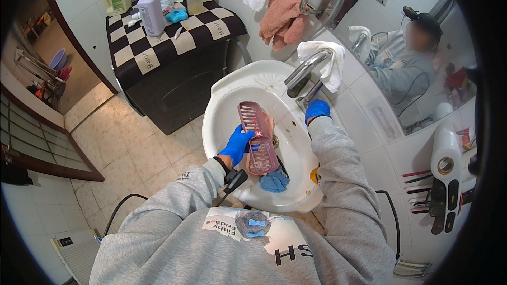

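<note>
My left hand (237,144), in a blue glove, grips a pink slotted plastic rack (262,157) by its left side, over the basin. Part of another pink piece (269,122) shows behind the rack. My right hand (318,110), also gloved in blue, is at the base of the chrome faucet (311,67), beside its lever (310,95); its fingers are hidden from view. The white sink (221,106) lies under both hands. A wet-looking blue cloth (274,180) rests in the basin just below the rack. No water stream can be made out.
A white cloth (334,71) drapes over the faucet. Left of the sink, a checkered cover (182,42) on a dark appliance bears a lilac bottle (151,13) and other bottles. A pink towel (282,18) hangs behind. At right are a mirror (391,105) and wall-held brushes (420,195).
</note>
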Motion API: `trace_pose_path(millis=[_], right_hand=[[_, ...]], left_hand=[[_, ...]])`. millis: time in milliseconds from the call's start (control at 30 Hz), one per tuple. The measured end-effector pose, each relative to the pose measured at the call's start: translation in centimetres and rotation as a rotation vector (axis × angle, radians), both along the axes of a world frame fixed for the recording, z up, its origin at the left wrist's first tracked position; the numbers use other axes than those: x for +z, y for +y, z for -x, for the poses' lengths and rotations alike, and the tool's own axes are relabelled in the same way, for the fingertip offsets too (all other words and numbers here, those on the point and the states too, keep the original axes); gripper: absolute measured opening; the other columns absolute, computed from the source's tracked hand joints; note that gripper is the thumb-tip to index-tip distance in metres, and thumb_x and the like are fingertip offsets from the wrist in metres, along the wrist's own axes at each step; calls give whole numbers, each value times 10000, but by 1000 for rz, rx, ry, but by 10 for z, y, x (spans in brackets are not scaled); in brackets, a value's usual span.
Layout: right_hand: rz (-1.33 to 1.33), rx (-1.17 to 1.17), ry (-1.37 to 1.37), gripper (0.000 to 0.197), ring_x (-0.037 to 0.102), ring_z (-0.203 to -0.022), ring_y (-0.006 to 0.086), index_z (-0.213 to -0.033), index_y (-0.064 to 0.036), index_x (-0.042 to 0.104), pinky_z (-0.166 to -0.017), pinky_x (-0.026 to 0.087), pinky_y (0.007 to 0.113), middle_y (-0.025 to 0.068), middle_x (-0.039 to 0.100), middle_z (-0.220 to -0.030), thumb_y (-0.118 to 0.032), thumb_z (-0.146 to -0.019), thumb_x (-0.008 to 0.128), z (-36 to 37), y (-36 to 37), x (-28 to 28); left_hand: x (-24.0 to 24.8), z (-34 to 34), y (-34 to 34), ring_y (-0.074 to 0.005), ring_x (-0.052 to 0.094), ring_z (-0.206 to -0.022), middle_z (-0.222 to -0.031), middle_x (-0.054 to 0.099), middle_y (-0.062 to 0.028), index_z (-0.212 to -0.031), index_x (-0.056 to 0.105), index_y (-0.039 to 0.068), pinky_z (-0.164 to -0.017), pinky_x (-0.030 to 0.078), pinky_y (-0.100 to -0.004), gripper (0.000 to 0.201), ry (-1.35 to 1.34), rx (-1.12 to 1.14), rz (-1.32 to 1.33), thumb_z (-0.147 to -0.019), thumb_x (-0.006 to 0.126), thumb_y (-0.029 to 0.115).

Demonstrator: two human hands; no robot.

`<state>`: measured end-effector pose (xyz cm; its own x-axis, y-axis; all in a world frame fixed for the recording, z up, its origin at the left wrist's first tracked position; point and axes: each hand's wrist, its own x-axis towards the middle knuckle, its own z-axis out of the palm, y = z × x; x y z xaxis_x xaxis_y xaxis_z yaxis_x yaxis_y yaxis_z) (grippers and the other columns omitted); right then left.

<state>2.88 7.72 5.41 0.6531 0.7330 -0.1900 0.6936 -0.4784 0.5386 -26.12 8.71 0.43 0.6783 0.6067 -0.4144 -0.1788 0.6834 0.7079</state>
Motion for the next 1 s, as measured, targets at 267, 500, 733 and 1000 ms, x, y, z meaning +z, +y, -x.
trace_pose_path(millis=[267, 500, 733, 1000], right_hand=[[74, 26, 30, 167, 638, -879, 251, -902, -139, 692, -689, 506, 358, 79, 664, -944, -191, -799, 572, 1, 3, 14], [11, 27, -41, 144, 646, -835, 250, -861, -147, 697, -646, 504, 367, 72, 672, -884, -186, -790, 579, 0, 2, 5], [-9, 125, -28, 156, 644, -831, 266, -867, -145, 691, -660, 504, 378, 82, 667, -895, -186, -790, 562, 3, -2, 14], [-844, 296, 166, 497, 610, -732, 352, -1113, -85, 501, -619, 477, 441, 170, 630, -799, -427, -763, 585, 26, -73, 63]], left_hand=[[-1, -2, 2, -186, 593, -875, -1085, 557, -70, -1292, 356, 128, -713, 506, -333, 468, 22, 13, -9, -866, 544, 179], [2, -4, 0, -187, 592, -888, -1068, 566, -67, -1288, 360, 126, -725, 506, -338, 475, 24, 12, 5, -859, 556, 182], [-7, -4, 1, -198, 594, -897, -1069, 565, -78, -1253, 389, 121, -736, 514, -352, 446, 30, 13, -16, -848, 573, 161], [-10, 1, 3, -209, 596, -886, -1074, 562, -85, -1249, 397, 105, -749, 525, -366, 419, -3, 28, -60, -859, 545, 147]])
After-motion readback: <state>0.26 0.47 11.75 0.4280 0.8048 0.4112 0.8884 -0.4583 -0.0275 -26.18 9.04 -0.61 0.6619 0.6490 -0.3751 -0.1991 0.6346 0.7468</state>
